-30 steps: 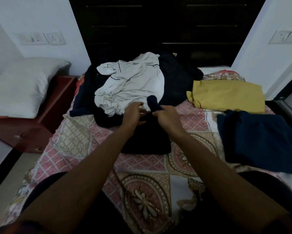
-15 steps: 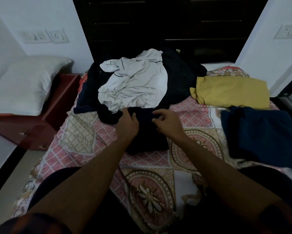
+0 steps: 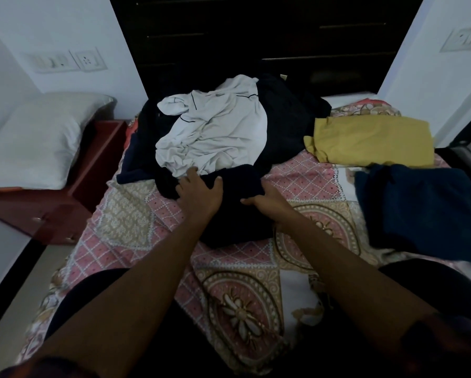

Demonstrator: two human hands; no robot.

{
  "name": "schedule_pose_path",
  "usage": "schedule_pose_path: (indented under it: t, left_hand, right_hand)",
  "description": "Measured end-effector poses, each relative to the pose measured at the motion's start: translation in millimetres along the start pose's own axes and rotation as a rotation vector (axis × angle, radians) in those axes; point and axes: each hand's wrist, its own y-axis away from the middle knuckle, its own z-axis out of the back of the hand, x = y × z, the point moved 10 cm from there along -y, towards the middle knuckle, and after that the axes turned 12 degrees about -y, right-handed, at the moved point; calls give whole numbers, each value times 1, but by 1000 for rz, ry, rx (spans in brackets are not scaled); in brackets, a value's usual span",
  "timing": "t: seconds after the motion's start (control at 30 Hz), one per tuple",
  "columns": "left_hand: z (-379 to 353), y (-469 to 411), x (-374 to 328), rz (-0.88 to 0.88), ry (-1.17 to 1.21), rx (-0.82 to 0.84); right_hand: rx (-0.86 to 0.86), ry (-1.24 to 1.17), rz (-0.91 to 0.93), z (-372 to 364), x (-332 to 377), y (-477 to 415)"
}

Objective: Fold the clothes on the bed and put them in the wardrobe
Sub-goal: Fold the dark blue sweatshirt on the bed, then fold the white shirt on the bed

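**Once the Flap Is Down: Pressing the Dark Garment**

Whereas a second ago both my hands pinched a raised flap at the far edge of the dark garment (image 3: 237, 214), that flap now lies down on the cloth and both hands have let go.

- Left hand (image 3: 198, 193): fingers spread and straight, palm down on the garment's far left part, holding nothing.
- Right hand (image 3: 268, 201): fingers extended leftward, laid along the garment's right edge, likewise gripping nothing.

Judgement: one fold is laid and is being pressed flat. Further folds, and the trip to the wardrobe, remain.

Location: the garment lies on the bed (image 3: 136, 214) directly before me. Its far edge touches the pile (image 3: 288, 118), just below the white shirt (image 3: 215, 132).

Appearance: very dark, near black. It forms a compact, roughly rectangular block with a rounded near edge. Seams and creases cannot be made out in this light.

Other items: a yellow piece (image 3: 370, 143) and a blue piece (image 3: 425, 211) lie flat to the right, apparently folded. The pile is crumpled, so I judge most of the work pending.
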Motion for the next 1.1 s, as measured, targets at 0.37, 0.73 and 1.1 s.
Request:
schedule_pose_path:
  t: [0.37, 0.73, 1.1]
  left_hand:
    - [-10, 79, -121, -782, 14, -103]
    - [-156, 88, -163, -661, -222, 344]
    - [-179, 80, -201, -792, -160, 306]
  right_hand:
    - [-5, -163, 32, 97, 53, 21]
    - [-411, 141, 40, 217, 53, 25]
    - [-415, 449, -39, 239, 35, 10]
